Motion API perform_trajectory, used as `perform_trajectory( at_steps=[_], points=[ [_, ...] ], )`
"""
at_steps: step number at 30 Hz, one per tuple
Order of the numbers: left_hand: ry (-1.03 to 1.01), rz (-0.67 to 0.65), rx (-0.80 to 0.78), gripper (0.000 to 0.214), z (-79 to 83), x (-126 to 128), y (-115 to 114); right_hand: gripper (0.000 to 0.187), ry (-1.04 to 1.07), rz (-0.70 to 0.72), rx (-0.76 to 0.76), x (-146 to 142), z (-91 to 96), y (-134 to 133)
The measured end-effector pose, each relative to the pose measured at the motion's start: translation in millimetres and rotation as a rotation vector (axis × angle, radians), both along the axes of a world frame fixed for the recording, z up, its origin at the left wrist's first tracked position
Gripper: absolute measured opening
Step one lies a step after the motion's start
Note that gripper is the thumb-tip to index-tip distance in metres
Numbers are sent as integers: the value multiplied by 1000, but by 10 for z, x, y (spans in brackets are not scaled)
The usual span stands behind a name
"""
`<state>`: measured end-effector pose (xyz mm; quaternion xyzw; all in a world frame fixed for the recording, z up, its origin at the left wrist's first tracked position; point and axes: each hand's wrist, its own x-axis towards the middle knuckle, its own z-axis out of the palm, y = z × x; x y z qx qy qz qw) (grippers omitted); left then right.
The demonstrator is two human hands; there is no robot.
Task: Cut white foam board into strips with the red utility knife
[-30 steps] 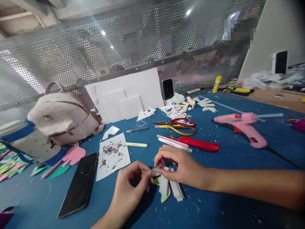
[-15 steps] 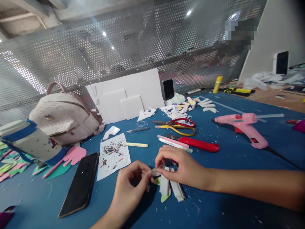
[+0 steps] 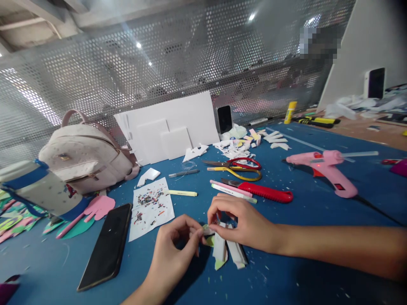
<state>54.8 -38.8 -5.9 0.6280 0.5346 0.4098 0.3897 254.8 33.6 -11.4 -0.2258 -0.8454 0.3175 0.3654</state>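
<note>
While I look on from far away, my left hand [image 3: 169, 246] and right hand [image 3: 245, 221] both have thumb and finger clamped on a small pale piece [image 3: 207, 231], beside the white strips [image 3: 219, 247] on the blue table [image 3: 270, 281].

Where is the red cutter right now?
In the head view, the red cutter lies right of centre on the blue table, just beyond the right hand, its blade between the scissors and the pink pen.

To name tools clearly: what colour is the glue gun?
The glue gun is mostly pink; head view.
</note>
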Motion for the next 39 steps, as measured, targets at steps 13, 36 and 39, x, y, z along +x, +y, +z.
perform_trajectory(
  at_steps=[13, 36, 39],
  points=[
    [-4, -8, 19, 27, -15, 2, 0, 11, -2, 0, 0, -6, 6, -6],
    [2, -1, 30, 24, -27, -5, 15, 12, 4, 5, -13, -4, 24, -11],
    [-33, 5, 11, 22, -38, -13, 23, 12, 15, 10, -13, -7, 22, -8]
  ],
)
